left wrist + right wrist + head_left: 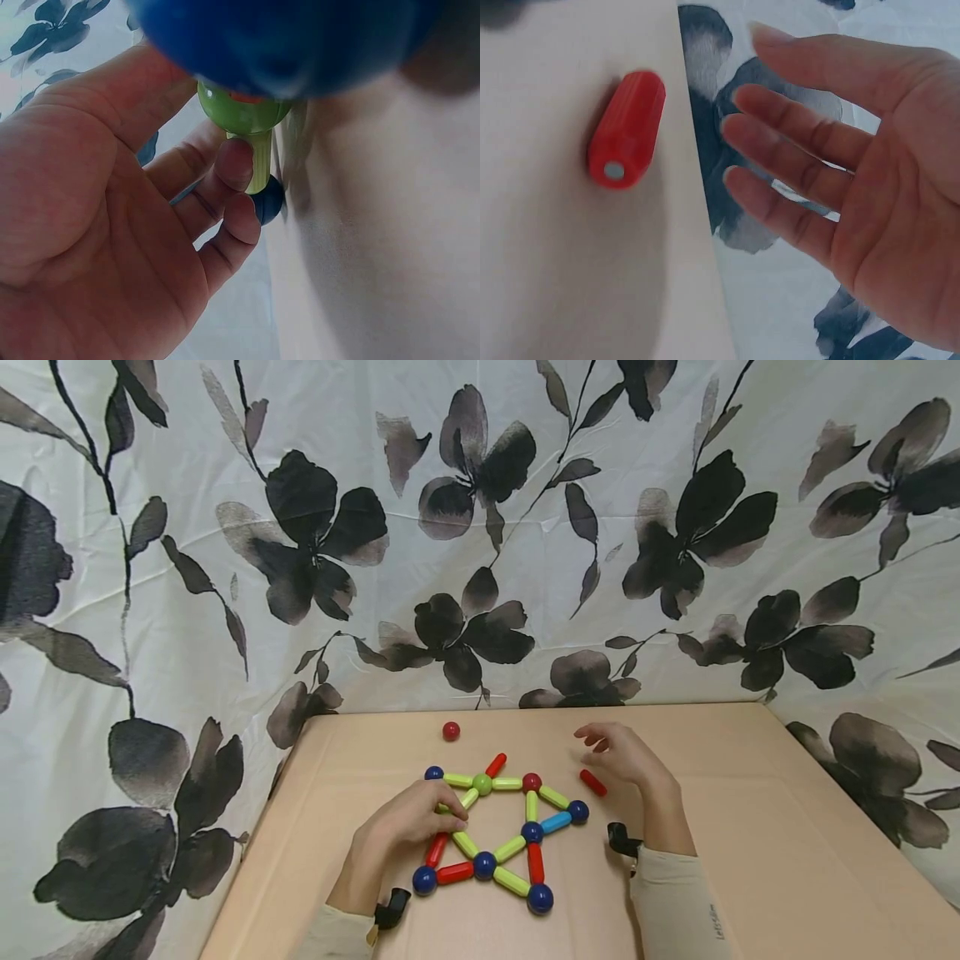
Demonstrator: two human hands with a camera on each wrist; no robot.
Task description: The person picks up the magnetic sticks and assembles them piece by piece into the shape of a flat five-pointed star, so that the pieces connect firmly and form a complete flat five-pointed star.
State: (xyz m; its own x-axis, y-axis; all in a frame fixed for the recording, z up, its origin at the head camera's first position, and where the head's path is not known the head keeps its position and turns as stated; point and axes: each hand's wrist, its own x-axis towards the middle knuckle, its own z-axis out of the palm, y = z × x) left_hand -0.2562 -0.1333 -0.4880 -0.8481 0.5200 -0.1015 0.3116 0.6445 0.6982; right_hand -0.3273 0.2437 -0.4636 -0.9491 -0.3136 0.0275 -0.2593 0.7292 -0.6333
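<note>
A flat frame of magnetic sticks and balls lies on the tabletop, with a green ball (482, 784), a dark red ball (532, 782) and several blue balls (484, 865). My left hand (420, 814) grips the frame's left corner, its fingers curled over a joint they hide. In the left wrist view a near blue ball (292, 45) covers the fingertips at that joint. My right hand (618, 752) hovers past the frame's right side with relaxed fingers and holds nothing. Near it lies a loose red magnetic stick (593, 782), its metal end showing in the right wrist view.
A single red ball (451, 731) lies near the back edge of the light wooden table (810, 877). A red stick (496, 765) juts backward from the green ball. Behind the table hangs a white cloth with dark flowers (570, 552).
</note>
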